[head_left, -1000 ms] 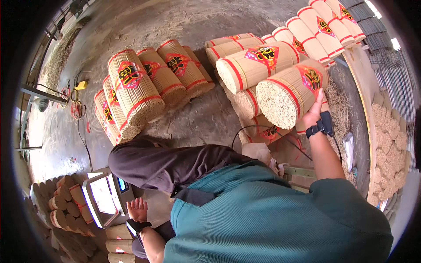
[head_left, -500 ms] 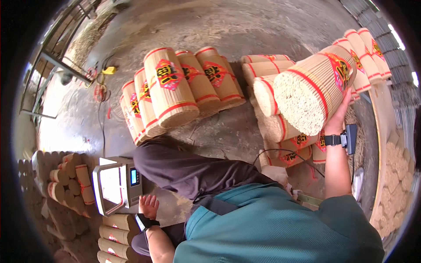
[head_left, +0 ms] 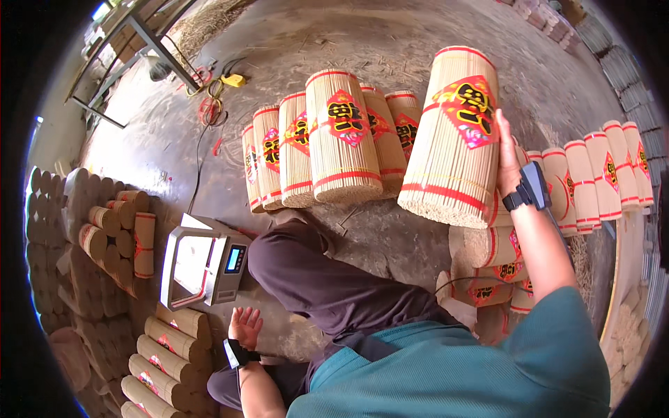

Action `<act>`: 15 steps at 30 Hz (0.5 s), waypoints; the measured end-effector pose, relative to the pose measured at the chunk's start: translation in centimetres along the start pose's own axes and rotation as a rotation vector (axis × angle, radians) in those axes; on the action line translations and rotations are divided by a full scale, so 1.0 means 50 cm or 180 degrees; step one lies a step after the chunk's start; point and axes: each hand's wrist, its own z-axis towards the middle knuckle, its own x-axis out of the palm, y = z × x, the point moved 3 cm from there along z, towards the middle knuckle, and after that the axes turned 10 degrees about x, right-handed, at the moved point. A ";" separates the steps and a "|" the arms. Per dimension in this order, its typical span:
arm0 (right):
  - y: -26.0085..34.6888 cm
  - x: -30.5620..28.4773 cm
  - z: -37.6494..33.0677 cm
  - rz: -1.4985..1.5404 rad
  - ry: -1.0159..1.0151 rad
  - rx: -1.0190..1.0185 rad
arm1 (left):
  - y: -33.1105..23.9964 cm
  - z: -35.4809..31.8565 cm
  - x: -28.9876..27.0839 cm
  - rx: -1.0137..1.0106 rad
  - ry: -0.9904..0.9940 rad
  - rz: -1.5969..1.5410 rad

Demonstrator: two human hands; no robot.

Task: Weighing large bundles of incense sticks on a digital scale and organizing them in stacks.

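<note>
My right hand [head_left: 510, 164] grips the right side of a large cylindrical bundle of thin pale sticks [head_left: 446, 167]. Red bands circle the bundle, and a red diamond label sits on its side. It is raised and tilts slightly, with its lower cut end facing me. Similar bundles [head_left: 345, 167] stand in a tight group just left of it. My left hand [head_left: 245, 326] is empty, palm up with fingers apart, below a grey machine with a small lit display [head_left: 226, 261].
More banded bundles [head_left: 557, 184] stand and lie at the right. Other bundles [head_left: 167, 362] are stacked at lower left, below tall stacks of sticks [head_left: 83, 251]. A black cable [head_left: 198, 171] and a yellow plug piece [head_left: 233, 81] lie on the floor near a metal frame [head_left: 157, 52].
My right hand has brought the bundle leftward and turned it more upright, beside the standing group. My left hand stays open near the machine. The whole view has shifted.
</note>
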 end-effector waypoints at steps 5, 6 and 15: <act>0.014 0.013 0.114 -0.0486 0.0376 0.0547 | 0.015 -0.017 -0.038 -0.0055 -0.0119 -0.0022; 0.018 0.009 0.135 -0.0602 0.0433 0.0637 | 0.020 -0.018 -0.043 -0.0049 -0.0133 -0.0030; 0.015 0.015 0.235 -0.0997 0.0612 0.0973 | 0.037 -0.047 -0.013 -0.0196 -0.0527 0.0063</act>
